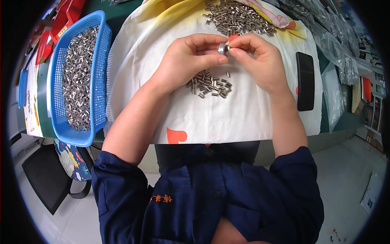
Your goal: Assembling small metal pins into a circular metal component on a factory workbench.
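My left hand (190,57) is closed on a small grey metal ring-shaped piece (222,49), gripped between thumb and fingers. Thumb and forefinger of my right hand (260,57) pinch a small shiny metal piece right beside that ring; whether the two touch I cannot make out. Below the hands, a small heap of short silvery metal cylinders (211,84) lies on the white cloth (235,118), with a single cylinder (228,75) apart from it. Beyond the hands is a larger heap of the same cylinders (237,18).
On the left stands a blue plastic basket (98,81) full of metal cylinders, with red trays (44,53) behind it. A black phone (305,81) lies on the cloth at right. Clear plastic bags (333,95) lie past it. A black chair (46,177) stands at lower left.
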`<action>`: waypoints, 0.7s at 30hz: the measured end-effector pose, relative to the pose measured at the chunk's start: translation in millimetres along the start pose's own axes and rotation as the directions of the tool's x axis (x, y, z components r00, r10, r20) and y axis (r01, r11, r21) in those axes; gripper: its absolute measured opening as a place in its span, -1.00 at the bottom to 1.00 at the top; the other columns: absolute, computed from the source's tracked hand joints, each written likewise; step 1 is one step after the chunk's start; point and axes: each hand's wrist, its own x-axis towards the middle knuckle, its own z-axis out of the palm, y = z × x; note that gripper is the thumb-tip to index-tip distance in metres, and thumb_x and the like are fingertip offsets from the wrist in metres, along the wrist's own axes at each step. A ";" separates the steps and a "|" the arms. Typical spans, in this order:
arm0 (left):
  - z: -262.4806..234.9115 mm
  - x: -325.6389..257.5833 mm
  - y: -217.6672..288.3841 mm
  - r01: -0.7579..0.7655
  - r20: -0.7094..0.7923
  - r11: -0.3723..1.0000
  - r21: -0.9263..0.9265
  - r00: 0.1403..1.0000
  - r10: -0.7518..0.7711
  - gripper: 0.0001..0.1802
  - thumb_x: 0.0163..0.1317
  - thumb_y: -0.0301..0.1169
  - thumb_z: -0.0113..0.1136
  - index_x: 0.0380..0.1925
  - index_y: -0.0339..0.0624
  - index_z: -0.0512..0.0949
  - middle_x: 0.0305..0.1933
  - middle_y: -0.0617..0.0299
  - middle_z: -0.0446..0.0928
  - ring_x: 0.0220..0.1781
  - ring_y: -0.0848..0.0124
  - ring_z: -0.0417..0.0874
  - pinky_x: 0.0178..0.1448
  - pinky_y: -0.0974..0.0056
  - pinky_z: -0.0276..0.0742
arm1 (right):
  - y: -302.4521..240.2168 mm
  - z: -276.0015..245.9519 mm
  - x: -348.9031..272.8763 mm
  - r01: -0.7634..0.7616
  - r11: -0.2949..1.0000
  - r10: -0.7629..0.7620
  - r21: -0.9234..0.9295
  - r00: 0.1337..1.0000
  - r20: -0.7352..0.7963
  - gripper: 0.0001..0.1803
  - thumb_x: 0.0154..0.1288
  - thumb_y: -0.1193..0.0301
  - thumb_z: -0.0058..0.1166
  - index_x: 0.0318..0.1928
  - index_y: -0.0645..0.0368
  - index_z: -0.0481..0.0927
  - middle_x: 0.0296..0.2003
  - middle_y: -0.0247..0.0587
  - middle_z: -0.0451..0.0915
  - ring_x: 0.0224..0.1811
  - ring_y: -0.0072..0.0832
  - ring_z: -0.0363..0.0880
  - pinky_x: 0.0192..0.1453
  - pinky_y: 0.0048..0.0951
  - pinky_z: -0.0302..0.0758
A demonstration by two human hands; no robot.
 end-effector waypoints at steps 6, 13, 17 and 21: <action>2.7 1.2 1.8 0.020 -0.047 0.999 -0.037 0.999 -0.021 -0.60 0.05 -0.61 0.21 -0.04 -0.30 0.47 -0.27 0.30 0.53 -0.21 0.56 0.55 -0.06 0.47 0.48 | -10.5 1.9 -2.2 0.024 0.985 -0.022 -0.173 1.000 0.013 -0.90 0.06 0.59 0.10 -0.35 0.25 0.54 -0.42 -0.34 0.56 -0.35 -0.61 0.51 -0.23 -0.60 0.43; 4.5 0.5 -4.0 -0.024 -0.132 0.980 0.195 0.990 0.051 -0.59 0.02 -0.53 0.28 -0.08 -0.34 0.49 -0.28 0.24 0.57 -0.25 0.56 0.57 -0.14 0.49 0.51 | -11.6 10.8 -4.2 0.290 0.813 -0.346 -0.505 0.938 -0.019 -0.92 -0.06 0.58 0.12 -0.47 0.22 0.52 -0.53 -0.25 0.52 -0.50 -0.40 0.50 -0.42 -0.48 0.42; 0.7 1.6 -4.0 -0.017 -0.117 0.980 0.198 0.992 0.041 -0.56 0.00 -0.45 0.32 -0.09 -0.37 0.50 -0.28 0.20 0.59 -0.29 0.57 0.57 -0.18 0.49 0.52 | -14.5 8.4 -4.5 0.179 0.902 -0.205 -0.393 0.978 -0.024 -0.94 -0.04 0.57 0.12 -0.48 0.22 0.53 -0.51 -0.23 0.54 -0.46 -0.44 0.52 -0.38 -0.53 0.43; 0.2 1.8 1.0 0.011 -0.082 0.992 0.127 0.997 -0.001 -0.58 0.04 -0.54 0.26 -0.04 -0.35 0.47 -0.20 0.19 0.56 -0.20 0.54 0.56 -0.09 0.46 0.49 | -12.9 1.7 -3.1 0.003 0.991 -0.005 -0.130 1.000 -0.012 -0.96 0.05 0.57 0.12 -0.47 0.27 0.53 -0.49 -0.33 0.56 -0.41 -0.60 0.52 -0.31 -0.60 0.43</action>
